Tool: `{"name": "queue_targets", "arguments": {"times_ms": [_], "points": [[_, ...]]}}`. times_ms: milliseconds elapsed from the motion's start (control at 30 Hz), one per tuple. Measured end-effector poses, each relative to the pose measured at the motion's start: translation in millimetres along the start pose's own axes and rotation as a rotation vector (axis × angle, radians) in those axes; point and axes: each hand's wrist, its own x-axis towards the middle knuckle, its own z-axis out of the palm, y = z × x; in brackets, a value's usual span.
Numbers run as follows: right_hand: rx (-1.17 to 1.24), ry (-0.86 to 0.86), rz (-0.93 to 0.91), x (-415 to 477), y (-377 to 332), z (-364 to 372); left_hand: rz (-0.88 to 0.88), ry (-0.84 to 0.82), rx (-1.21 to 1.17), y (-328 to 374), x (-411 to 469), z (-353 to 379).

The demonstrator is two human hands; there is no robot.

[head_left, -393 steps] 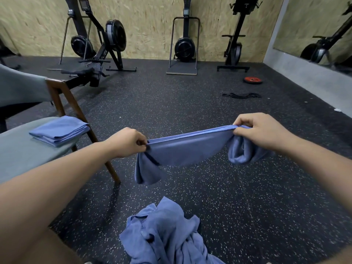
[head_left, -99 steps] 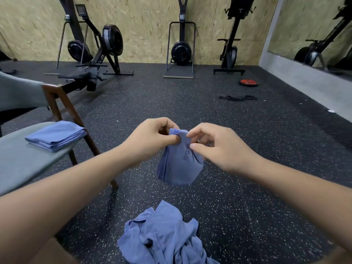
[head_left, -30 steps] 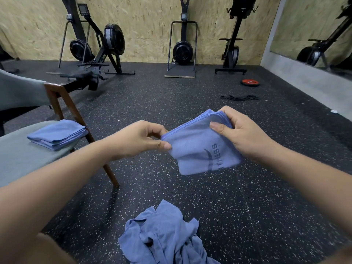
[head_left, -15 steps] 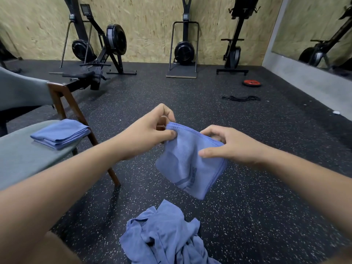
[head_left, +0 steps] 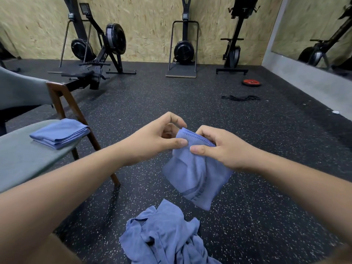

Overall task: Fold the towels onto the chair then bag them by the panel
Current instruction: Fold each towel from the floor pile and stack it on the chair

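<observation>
Chair seat: folded towel. Floor: crumpled towel pile, red plate.

Both bare forearms reach forward, the left coming in from 8 o'clock and the right from 4 o'clock, and the wrists converge near the middle. The left hand sits at 9 o'clock of the right hand, thumb tips almost touching. Each hand pinches the top edge of a folded towel, thumb in front. The left fingers arch loosely above the edge. The right fingers curl over it, knuckles up.
</observation>
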Motion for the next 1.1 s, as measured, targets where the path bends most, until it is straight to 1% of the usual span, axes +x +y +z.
{"name": "queue_targets", "arguments": {"times_ms": [67,133,233,367,467,533,633,667,733,800,867,933,1000,1100], "points": [[0.007,0.038,-0.042,0,-1,-6,-0.051,-0.061,-0.008,-7,-1,-4],[0.05,0.08,-0.042,-1,0,-12,-0.079,-0.107,0.059,-14,-3,-8],[0.057,0.121,-0.034,-2,2,-20,-0.078,-0.08,0.157,-18,-4,-12],[0.044,0.172,-0.025,-3,0,-23,-0.041,-0.05,0.178,-16,-4,-13],[0.067,0.254,-0.02,-4,-2,-31,-0.101,-0.073,0.212,-19,-2,-18],[0.09,0.259,-0.018,-5,-2,-33,-0.134,-0.088,0.229,-21,-1,-20],[0.063,0.241,-0.012,-4,-1,-28,-0.136,-0.109,0.297,-20,-1,-17],[0.065,0.24,-0.011,-4,-1,-26,-0.134,-0.111,0.297,-20,0,-15],[0.073,0.234,-0.014,-3,-1,-23,-0.113,-0.089,0.203,-17,-1,-9],[0.077,0.21,-0.019,-2,-3,-19,-0.071,-0.03,0.103,-12,1,-3],[0.078,0.191,-0.022,-2,-6,-14,-0.03,0.038,0.061,-7,3,2],[0.067,0.194,-0.017,-1,-8,-10,-0.005,0.066,0.039,-6,5,4],[0.036,0.232,0.014,0,-8,-8,-0.001,0.072,0.031,-9,6,2],[-0.023,0.288,0.126,3,-10,-10,-0.013,0.089,0.017,-15,5,0]]}}
